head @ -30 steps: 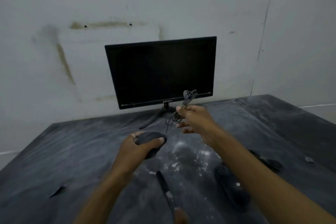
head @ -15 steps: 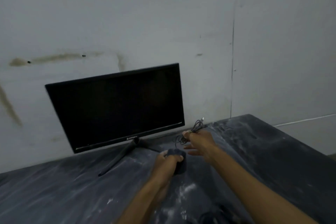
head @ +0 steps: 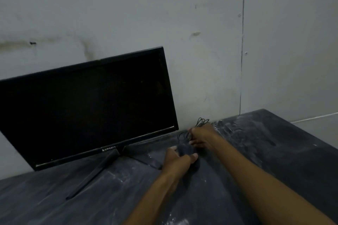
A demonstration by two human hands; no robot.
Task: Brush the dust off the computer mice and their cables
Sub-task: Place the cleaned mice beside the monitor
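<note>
My left hand grips a dark computer mouse low over the dusty black table, just right of the monitor's stand. My right hand holds the mouse's bundled black cable, whose loops stick out above the fist close to the wall. More cable loops hang between the two hands. The other mice and the brush are out of view.
A black monitor on a V-shaped stand fills the left, tilted in view, against a stained white wall. White dust streaks the table near the far right corner. The table's right edge runs diagonally.
Both hands carried the mouse and its cable bundle away from me and to the right, down beside the monitor near the wall. My view turned right; the other mice and brush left the frame.
</note>
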